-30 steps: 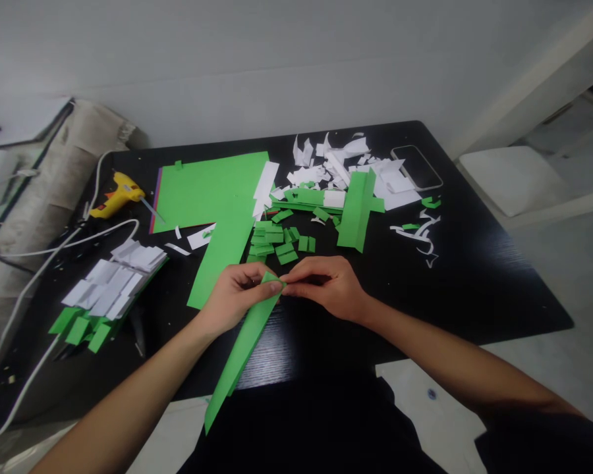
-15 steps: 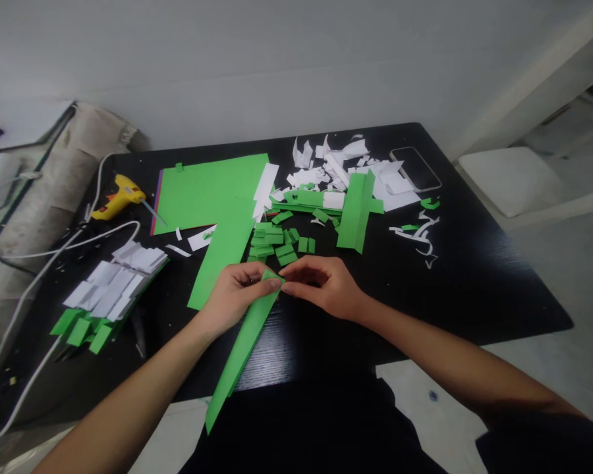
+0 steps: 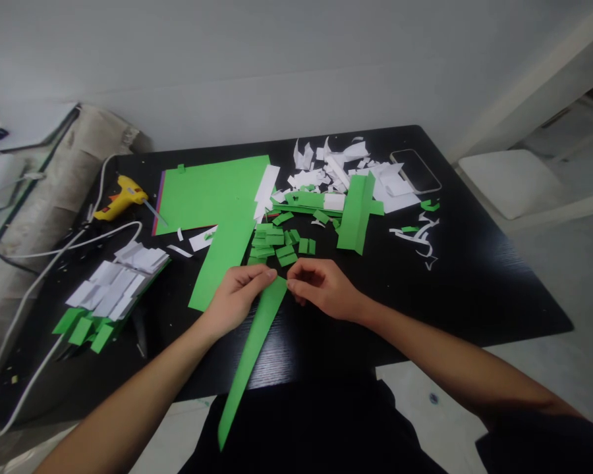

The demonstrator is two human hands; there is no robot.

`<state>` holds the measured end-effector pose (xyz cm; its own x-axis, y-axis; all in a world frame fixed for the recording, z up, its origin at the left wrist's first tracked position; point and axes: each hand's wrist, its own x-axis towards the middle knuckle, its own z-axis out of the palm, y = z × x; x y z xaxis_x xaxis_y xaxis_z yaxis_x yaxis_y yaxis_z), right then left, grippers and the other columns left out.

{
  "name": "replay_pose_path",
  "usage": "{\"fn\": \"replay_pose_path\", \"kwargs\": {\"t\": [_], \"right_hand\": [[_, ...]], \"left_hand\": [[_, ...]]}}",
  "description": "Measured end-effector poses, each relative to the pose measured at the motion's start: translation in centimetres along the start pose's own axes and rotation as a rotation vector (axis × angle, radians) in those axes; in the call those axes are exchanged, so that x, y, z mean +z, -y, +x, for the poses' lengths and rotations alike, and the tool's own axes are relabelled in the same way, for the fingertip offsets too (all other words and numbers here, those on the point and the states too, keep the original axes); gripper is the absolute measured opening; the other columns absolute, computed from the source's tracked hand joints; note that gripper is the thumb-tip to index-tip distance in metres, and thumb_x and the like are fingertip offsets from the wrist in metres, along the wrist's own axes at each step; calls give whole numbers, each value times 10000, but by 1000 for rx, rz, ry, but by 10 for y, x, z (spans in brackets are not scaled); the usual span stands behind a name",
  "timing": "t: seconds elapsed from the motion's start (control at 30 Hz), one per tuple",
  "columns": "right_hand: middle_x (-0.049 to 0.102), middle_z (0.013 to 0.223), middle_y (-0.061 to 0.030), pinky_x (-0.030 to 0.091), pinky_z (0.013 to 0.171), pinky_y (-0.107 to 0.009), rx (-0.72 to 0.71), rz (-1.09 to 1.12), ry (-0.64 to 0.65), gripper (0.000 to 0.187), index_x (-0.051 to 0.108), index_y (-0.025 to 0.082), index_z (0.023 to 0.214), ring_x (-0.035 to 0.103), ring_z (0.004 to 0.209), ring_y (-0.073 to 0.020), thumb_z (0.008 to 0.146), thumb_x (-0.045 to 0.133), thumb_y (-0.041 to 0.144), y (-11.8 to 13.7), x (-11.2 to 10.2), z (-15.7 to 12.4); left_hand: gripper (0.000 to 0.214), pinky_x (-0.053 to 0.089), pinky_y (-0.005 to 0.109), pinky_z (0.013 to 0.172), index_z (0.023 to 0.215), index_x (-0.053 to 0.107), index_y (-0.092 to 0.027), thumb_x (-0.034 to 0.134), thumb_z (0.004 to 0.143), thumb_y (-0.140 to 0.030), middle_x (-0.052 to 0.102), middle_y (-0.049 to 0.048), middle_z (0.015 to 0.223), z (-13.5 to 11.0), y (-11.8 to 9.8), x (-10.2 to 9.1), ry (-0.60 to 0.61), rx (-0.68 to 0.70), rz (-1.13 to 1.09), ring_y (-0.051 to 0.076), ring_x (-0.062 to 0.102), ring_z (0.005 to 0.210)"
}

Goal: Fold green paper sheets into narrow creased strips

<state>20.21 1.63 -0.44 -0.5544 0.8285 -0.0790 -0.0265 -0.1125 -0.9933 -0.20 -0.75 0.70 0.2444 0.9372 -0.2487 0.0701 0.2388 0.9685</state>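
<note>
A long green paper strip (image 3: 254, 355) slants down from my hands past the table's front edge, its far end near my lap. My left hand (image 3: 240, 293) pinches its upper end between thumb and fingers. At the strip's upper right corner, the thumb and forefinger of my right hand (image 3: 326, 289) are closed on the paper. Just beyond my hands lie several small folded green paper pieces (image 3: 271, 237). A wider green sheet (image 3: 222, 263) lies flat to the left of them, and a creased green strip (image 3: 354, 214) rests behind my right hand.
On the black table (image 3: 454, 276) are white paper scraps (image 3: 326, 171), a phone (image 3: 415, 170) and a large green sheet (image 3: 207, 191). A yellow glue gun (image 3: 121, 199), its white cord (image 3: 24, 283) and a folded white-and-green paper assembly (image 3: 113, 286) sit at the left.
The strip has turned so its face shows broader at the top, and its lower end has swung slightly right. My right hand has shifted a little to the right along with its corner.
</note>
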Motion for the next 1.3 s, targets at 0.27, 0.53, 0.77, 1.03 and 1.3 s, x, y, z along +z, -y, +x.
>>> {"fn": "replay_pose_path", "kwargs": {"t": [0.27, 0.53, 0.77, 1.03, 1.3], "right_hand": [[590, 634, 33, 487, 533, -244, -15, 0, -70, 153, 634, 170, 780, 572, 543, -108, 852, 689, 293, 2, -4, 1], [600, 596, 36, 491, 524, -236, 56, 81, -19, 170, 627, 170, 746, 571, 518, -104, 826, 709, 295, 4, -6, 1], [572, 555, 43, 460, 468, -216, 113, 80, 42, 241, 645, 170, 742, 553, 499, -104, 845, 738, 368, 3, -5, 2], [581, 552, 41, 450, 458, -214, 91, 77, -26, 258, 653, 169, 749, 540, 475, -97, 855, 744, 386, 3, -6, 2], [632, 826, 8, 583, 601, -250, 6, 290, -21, 310, 671, 188, 1048, 657, 684, -124, 884, 741, 443, 7, -11, 3]], "left_hand": [[418, 319, 223, 527, 737, 687, -150, 712, 887, -539, 507, -27, 596, 2, -2, 0, -34, 45, 46, 98, 418, 553], [379, 334, 230, 543, 752, 698, -152, 718, 887, -506, 526, -25, 603, 3, -1, -2, 2, 36, 66, 105, 426, 562], [357, 361, 249, 588, 760, 692, -164, 661, 932, -475, 550, -11, 650, 2, 0, 0, 79, 47, 134, 126, 460, 613], [305, 289, 232, 526, 786, 681, -171, 691, 918, -445, 490, -38, 626, 2, -1, -1, 128, -28, 55, 102, 395, 558], [302, 226, 239, 483, 777, 666, -158, 776, 834, -434, 465, -38, 617, 3, 3, -3, 99, -187, -166, 87, 352, 523]]}}
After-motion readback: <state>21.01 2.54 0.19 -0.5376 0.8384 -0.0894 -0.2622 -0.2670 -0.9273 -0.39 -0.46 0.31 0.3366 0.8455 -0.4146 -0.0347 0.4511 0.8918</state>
